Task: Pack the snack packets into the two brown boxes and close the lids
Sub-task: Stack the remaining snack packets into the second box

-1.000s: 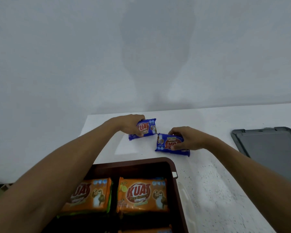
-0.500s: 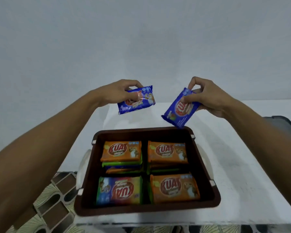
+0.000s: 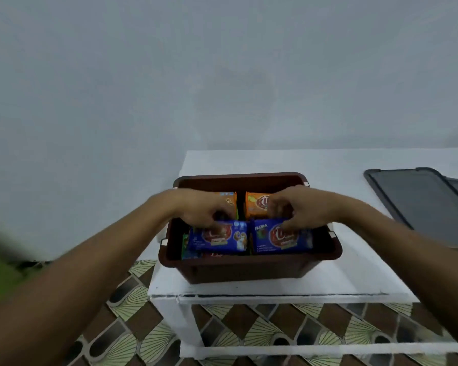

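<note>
Inside the brown plastic box [image 3: 249, 262], the left hand [image 3: 204, 208] is pinching one blue foil packet [image 3: 218, 237]; the right hand [image 3: 300, 207] is pinching a second blue packet [image 3: 280, 240].

Crowded inside box [image 3: 249, 268] by packets [image 3: 220, 237] and by left hand [image 3: 201, 207] and right hand [image 3: 302, 207] gripping them; open across table [image 3: 328, 165] behind; blocked far right by lids [image 3: 421, 204].

I found the box [image 3: 249, 269] at the bench's [image 3: 368, 273] front left corner, packets [image 3: 220, 237] inside; the lid [image 3: 418, 207] lay by its right edge.
</note>
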Tool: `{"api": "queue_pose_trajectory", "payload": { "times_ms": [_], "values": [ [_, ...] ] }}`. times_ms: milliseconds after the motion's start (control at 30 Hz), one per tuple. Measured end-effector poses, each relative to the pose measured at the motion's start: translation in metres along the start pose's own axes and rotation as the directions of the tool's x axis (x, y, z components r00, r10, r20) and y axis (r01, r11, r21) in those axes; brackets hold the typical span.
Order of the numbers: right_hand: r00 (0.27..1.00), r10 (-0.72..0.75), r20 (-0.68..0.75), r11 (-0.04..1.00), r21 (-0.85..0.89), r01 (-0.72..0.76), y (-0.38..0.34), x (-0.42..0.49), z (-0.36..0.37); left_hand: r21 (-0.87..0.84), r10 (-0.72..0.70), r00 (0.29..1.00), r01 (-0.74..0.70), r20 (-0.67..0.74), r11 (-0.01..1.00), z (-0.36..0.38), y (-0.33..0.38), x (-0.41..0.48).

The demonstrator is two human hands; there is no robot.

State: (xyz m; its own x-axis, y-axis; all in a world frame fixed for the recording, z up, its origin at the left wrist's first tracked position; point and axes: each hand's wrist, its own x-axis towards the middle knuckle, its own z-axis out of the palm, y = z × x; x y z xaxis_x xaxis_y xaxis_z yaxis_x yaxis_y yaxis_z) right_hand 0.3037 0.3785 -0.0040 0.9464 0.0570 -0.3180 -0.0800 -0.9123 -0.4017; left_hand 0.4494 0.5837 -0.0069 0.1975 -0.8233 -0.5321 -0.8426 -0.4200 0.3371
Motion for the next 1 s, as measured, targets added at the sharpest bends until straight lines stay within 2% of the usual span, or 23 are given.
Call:
{"api": "queue_pose_trajectory", "payload": {
  "times_ms": [33,100,233,267,333,367,400,467,500,533,600,667,800,900,1000],
  "values": [
    [0.999,-0.039,-0.01,0.992,-0.117,0.037,-0.002,0.0,0.006,0.039,-0.024,1.0,0.024,-0.013,0.999,0.009,0.0,-0.002],
    [0.996,-0.085,-0.023,0.975,-0.206,0.079,-0.004,-0.003,0.014,0.025,-0.028,0.999,0.03,-0.045,0.999,0.022,-0.001,-0.008],
    [0.992,-0.12,-0.047,0.962,-0.253,0.104,0.001,-0.008,0.018,0.055,-0.02,0.997,0.024,-0.072,0.998,0.028,0.002,-0.018],
    [0.99,-0.126,-0.059,0.962,-0.25,0.108,0.003,-0.009,0.018,0.054,-0.02,0.994,0.026,-0.105,0.998,0.029,0.004,-0.019],
    [0.971,-0.175,-0.165,0.973,-0.179,0.145,0.01,-0.007,0.019,0.02,0.0,0.966,0.005,-0.259,1.0,0.032,0.006,-0.021],
    [0.95,-0.19,-0.249,0.977,-0.146,0.157,0.015,-0.006,0.021,0.007,0.008,0.926,-0.006,-0.378,1.0,0.035,0.005,-0.022],
    [0.921,-0.187,-0.342,0.98,-0.135,0.148,0.019,-0.005,0.022,0.011,0.007,0.856,-0.001,-0.517,1.0,0.039,0.002,-0.022],
    [0.831,-0.156,-0.533,0.985,-0.144,0.093,0.028,-0.002,0.025,0.03,-0.048,0.642,0.11,-0.765,0.993,0.046,-0.008,-0.021],
    [0.778,-0.139,-0.613,0.988,-0.143,0.065,0.032,-0.001,0.027,-0.018,-0.113,0.549,0.176,-0.828,0.984,0.049,-0.014,-0.019],
    [0.736,-0.117,-0.666,0.991,-0.129,0.04,0.035,0.001,0.029,-0.108,-0.2,0.502,0.208,-0.841,0.972,0.051,-0.018,-0.017],
    [0.706,-0.028,-0.708,0.999,-0.051,-0.012,0.043,0.007,0.033,-0.292,-0.341,0.523,0.177,-0.781,0.94,0.05,-0.022,-0.013],
    [0.713,0.107,-0.693,0.994,0.092,-0.059,0.049,0.015,0.034,-0.367,-0.375,0.532,0.126,-0.759,0.922,0.046,-0.02,-0.01],
    [0.7,0.245,-0.67,0.95,0.31,-0.036,0.056,0.017,0.032,-0.522,-0.45,0.466,-0.03,-0.762,0.852,0.041,-0.012,-0.003],
    [0.673,0.269,-0.689,0.937,0.349,-0.017,0.069,0.007,0.025,-0.554,-0.466,0.442,-0.086,-0.766,0.828,0.036,0.001,0.014],
    [0.695,0.265,-0.668,0.948,0.314,-0.06,0.098,-0.005,0.012,-0.56,-0.465,0.422,-0.132,-0.778,0.818,0.026,0.023,0.045]
  ]
}}
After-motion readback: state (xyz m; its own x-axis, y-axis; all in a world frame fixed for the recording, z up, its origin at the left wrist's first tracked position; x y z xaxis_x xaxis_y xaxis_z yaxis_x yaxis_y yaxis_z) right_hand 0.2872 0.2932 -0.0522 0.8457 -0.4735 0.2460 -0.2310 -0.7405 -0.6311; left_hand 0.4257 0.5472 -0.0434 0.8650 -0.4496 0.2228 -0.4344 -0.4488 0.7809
